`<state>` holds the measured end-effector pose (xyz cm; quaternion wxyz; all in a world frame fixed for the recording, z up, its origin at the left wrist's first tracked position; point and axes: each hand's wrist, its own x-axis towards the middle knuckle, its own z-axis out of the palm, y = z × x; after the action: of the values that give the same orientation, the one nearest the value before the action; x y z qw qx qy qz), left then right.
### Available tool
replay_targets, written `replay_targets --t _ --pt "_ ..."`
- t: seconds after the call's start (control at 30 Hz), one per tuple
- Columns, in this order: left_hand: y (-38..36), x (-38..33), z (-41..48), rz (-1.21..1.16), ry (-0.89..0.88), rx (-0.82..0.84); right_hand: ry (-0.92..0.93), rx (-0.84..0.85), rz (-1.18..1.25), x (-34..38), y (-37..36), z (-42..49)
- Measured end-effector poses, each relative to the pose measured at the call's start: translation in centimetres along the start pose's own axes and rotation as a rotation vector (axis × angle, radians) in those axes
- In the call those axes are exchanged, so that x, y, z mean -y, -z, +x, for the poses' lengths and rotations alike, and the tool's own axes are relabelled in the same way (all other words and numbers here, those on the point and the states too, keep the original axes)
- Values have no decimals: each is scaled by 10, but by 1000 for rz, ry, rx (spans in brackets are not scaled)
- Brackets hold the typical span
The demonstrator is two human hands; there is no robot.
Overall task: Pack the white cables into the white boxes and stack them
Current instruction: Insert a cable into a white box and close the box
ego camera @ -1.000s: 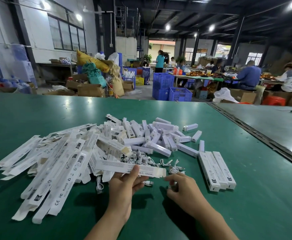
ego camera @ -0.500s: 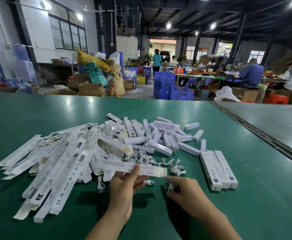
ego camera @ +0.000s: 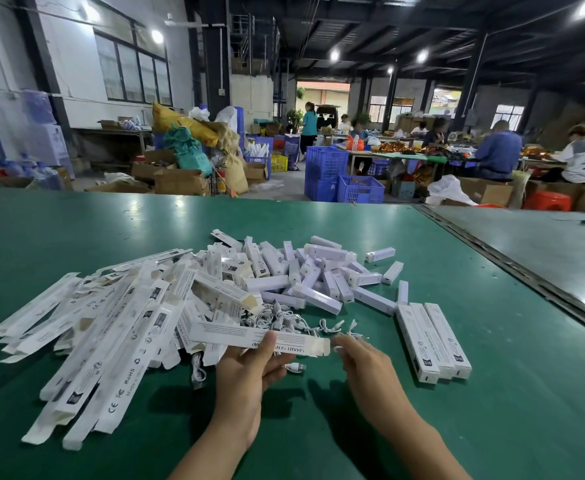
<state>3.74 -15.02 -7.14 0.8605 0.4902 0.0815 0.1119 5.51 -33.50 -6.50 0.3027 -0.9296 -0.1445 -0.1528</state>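
Note:
My left hand (ego camera: 249,367) grips a long white box (ego camera: 235,334) level above the green table (ego camera: 491,393), its open end flap pointing right. My right hand (ego camera: 363,358) is just right of that flap, fingertips pinching a small white cable (ego camera: 348,336) at the near edge of the tangled cable heap (ego camera: 284,317). Another cable plug (ego camera: 296,367) lies under the box. Three packed white boxes (ego camera: 433,341) lie side by side to the right.
A heap of flat unfolded white boxes (ego camera: 93,334) spreads over the left. Small white lamp units (ego camera: 322,271) are piled behind the cables. A dark seam (ego camera: 512,268) separates a second table on the right. People work at benches far behind.
My right hand has uncurled a little and slid left toward the box's open flap. The left hand and its box have stayed put.

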Motion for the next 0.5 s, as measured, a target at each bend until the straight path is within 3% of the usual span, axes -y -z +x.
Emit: replay_targets --t 0.17,0.5 --pt "1 0 1 -5 -4 -16 -50 92 182 8 4 -4" --pt "2 -2 3 -40 -12 -24 -129 135 168 12 1 -6"
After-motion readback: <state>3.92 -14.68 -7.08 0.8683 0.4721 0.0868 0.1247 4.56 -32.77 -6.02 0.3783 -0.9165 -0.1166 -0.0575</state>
